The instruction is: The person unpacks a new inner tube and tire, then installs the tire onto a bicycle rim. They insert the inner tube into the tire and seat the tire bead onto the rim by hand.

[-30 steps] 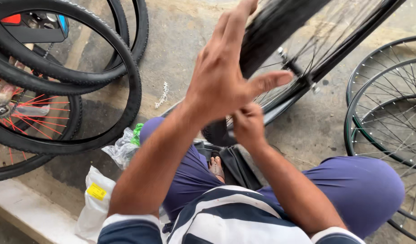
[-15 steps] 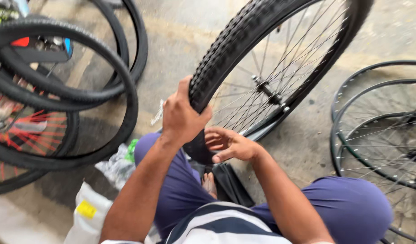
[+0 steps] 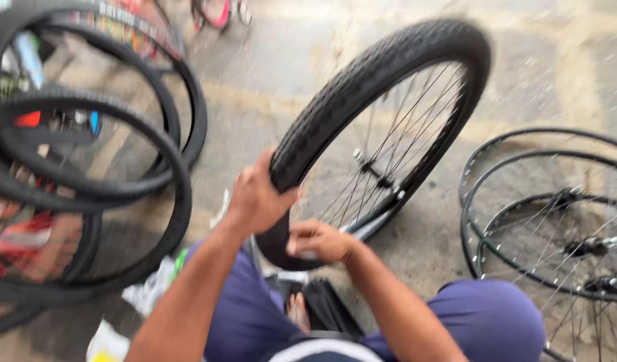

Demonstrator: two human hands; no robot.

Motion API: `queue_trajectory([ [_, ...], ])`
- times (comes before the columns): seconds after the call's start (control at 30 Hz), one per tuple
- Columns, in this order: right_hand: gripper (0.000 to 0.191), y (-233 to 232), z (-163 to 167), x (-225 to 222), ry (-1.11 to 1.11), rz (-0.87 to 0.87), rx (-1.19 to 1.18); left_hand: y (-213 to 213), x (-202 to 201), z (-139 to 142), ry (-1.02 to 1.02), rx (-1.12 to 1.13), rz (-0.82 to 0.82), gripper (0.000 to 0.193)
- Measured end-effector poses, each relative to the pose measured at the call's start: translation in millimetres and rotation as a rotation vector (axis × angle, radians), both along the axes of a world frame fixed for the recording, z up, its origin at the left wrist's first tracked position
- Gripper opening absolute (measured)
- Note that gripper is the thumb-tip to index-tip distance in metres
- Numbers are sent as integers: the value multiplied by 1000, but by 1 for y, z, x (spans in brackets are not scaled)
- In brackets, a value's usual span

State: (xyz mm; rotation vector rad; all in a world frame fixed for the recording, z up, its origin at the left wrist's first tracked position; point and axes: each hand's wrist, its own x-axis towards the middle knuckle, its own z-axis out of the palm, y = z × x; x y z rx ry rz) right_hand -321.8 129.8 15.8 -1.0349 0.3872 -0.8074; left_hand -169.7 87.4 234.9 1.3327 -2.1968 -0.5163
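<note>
Grey concrete floor (image 3: 288,74), loose tyres (image 3: 87,167) and bare rims (image 3: 556,221) around; left hand (image 3: 258,198) and right hand (image 3: 318,240) both clamped on upright wheel (image 3: 382,127).

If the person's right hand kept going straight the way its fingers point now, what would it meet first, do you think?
The right hand points leftward at the tyre it already touches; beyond that, probably the left hand, though blur hides depth.
</note>
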Motion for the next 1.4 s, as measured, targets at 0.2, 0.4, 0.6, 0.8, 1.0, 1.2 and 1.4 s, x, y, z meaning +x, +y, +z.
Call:
queue_trajectory([
  [0.2,57,15,-18,0,266,-403,-151,-8,11,-14,91,18,-166,77],
  [0.4,35,8,-8,32,244,-368,-118,-20,2,-15,9,80,-193,87],
  [0.6,19,32,1,82,643,-1060,-432,-23,-13,-6,34,-3,-271,84],
  [0.8,18,33,44,55,610,-1122,-365,1,-37,7,171,-411,-362,93],
  [1.0,8,29,106,12,-459,-833,90,60,3,-8,88,-446,-48,72],
  [1.2,44,47,80,38,124,-814,48,30,38,-29,26,-381,-60,74],
  [1.4,99,20,9,32,150,176,-85,27,37,-27,0,-378,-75,77],
])
